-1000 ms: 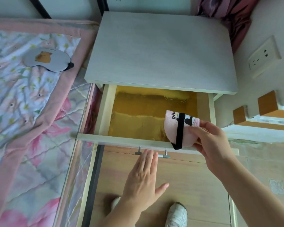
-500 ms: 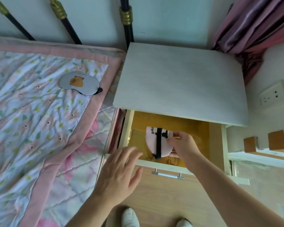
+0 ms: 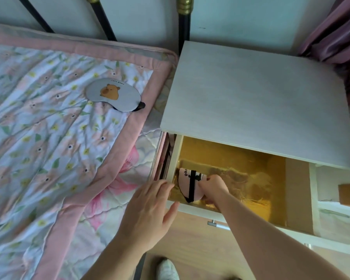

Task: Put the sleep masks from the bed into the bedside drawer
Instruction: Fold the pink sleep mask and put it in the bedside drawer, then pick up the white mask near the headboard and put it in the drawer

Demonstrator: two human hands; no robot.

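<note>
The bedside drawer [image 3: 297, 190] stands pulled open, its inside lined with gold paper. My right hand [image 3: 213, 186] is down inside it at the left end, shut on a pink sleep mask [image 3: 185, 183] with a black strap and black print. My left hand [image 3: 150, 211] hovers open over the drawer's front left corner, fingers spread, holding nothing. A second sleep mask [image 3: 113, 94], grey with a brown capybara picture, lies flat on the floral quilt [image 3: 49, 138] near the bed's right edge.
The white top of the bedside cabinet [image 3: 257, 98] overhangs the back of the drawer. A metal drawer handle [image 3: 217, 224] sticks out at the front. Black bed-frame bars [image 3: 183, 21] rise behind, a purple curtain [image 3: 335, 31] hangs at the upper right, and my shoe [image 3: 167, 269] is below.
My right hand has carried the pink mask from above the drawer's front edge down into its left end. My left hand has left the handle and moved left to the corner.
</note>
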